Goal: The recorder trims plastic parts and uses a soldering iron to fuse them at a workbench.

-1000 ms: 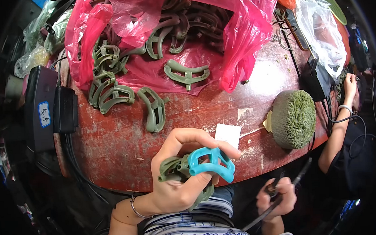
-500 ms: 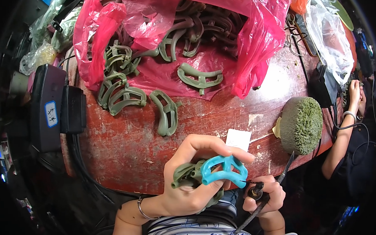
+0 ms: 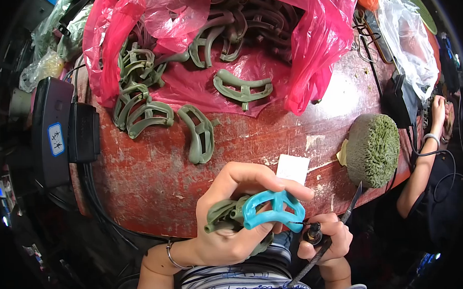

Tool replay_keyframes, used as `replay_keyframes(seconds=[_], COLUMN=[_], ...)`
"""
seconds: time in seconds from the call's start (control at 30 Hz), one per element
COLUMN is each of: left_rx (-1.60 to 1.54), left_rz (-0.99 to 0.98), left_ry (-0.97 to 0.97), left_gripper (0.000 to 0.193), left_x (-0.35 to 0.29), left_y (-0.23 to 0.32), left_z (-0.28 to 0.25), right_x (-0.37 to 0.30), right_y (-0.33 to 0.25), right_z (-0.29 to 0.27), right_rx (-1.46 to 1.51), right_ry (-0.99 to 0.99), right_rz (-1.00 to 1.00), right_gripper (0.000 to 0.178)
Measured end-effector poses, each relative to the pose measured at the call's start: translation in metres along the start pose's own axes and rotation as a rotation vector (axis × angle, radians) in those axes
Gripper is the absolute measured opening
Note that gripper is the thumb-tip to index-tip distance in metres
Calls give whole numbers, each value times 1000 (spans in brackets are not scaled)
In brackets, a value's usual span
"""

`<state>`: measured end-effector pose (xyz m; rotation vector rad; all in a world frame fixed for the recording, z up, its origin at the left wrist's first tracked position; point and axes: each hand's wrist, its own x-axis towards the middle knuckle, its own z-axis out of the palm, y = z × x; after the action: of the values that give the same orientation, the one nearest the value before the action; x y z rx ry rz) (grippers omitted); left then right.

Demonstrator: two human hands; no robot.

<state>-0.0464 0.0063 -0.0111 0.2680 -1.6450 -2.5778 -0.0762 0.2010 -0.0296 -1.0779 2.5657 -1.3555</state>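
My left hand (image 3: 235, 243) is closed round a glossy blue curved frame-like piece (image 3: 272, 216) and several dark green pieces (image 3: 220, 216) of similar shape, bunched in the palm behind it. In my right hand (image 3: 335, 237) is a black-gripped pen tool (image 3: 313, 234), its thin dark tip touching or very near the blue piece's lower right end. The same hand also grips a long slender metal hand tool (image 3: 354, 202), slanting up to the right with a pointed blade end. Both hands are just over the table's near edge.
A worn red table (image 3: 140, 195) bears loose green frame pieces (image 3: 196, 141) and a pink plastic bag (image 3: 320, 47) full of more. A rough green block (image 3: 372, 151) and white paper (image 3: 293, 168) lie nearer. Black boxes (image 3: 53, 137) with cables stand left. Another person's arm (image 3: 423, 162) shows right.
The view has shifted slightly, moving the table things a little left and up. The tool tip has moved slightly left along the blue piece's lower end. Both grips stay the same.
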Motion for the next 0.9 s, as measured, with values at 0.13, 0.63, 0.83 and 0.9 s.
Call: replay_keyframes(seconds=[0.13, 0.63, 0.83, 0.9], left_rx=[1, -11, -23, -20], left_rz=[-2, -15, -11, -9], left_ry=[-6, 10, 19, 16], left_gripper=[28, 29, 28, 28], left_x=[0, -1, -1, -1], left_y=[1, 1, -1, -1], left_z=[-1, -1, -1, -2], right_x=[1, -2, -2, -2], right_y=[1, 1, 2, 3], right_z=[1, 3, 3, 3], right_rx=[14, -49, -33, -27], right_ry=[3, -18, -22, -25], right_rz=[-12, 29, 37, 40], right_gripper=[37, 48, 49, 50])
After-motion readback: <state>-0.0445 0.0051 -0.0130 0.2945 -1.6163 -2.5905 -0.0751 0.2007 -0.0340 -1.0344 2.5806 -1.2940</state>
